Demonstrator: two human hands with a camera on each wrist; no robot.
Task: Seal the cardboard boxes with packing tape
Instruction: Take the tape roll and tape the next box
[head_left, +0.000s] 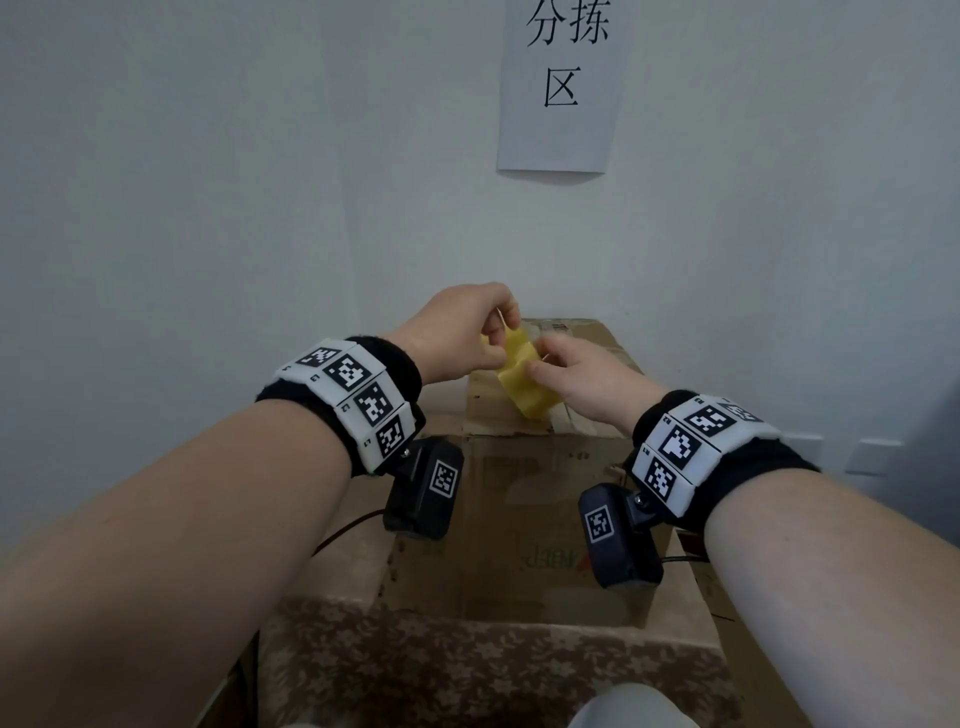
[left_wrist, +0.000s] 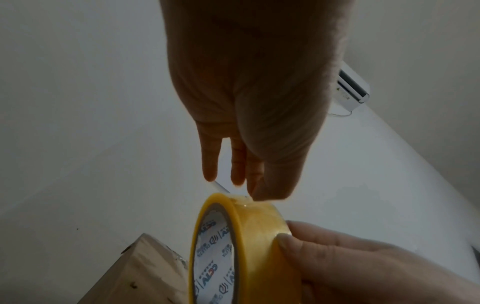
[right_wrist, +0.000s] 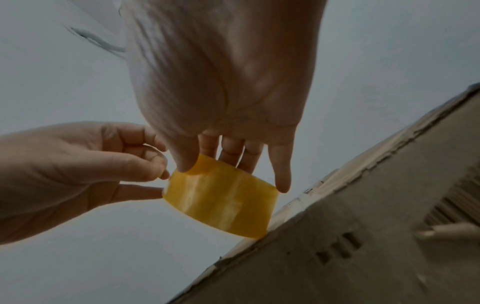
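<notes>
Two hands: right hand (head_left: 587, 382) grips tape roll (head_left: 524, 382), left hand (head_left: 457, 332) pinches end.

Head view looks down; both wrist views, close, share the tape roll (left_wrist: 241, 246).

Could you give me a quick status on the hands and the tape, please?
Right hand grips tape roll above cardboard box. Left hand pinching at tape end. No tape on box yet. Nothing in the way.

Right hand (right_wrist: 221, 92) gripping yellow tape roll (right_wrist: 221, 197), left hand (right_wrist: 78, 172) pinching its edge, cardboard box (right_wrist: 363, 236) beside
</notes>
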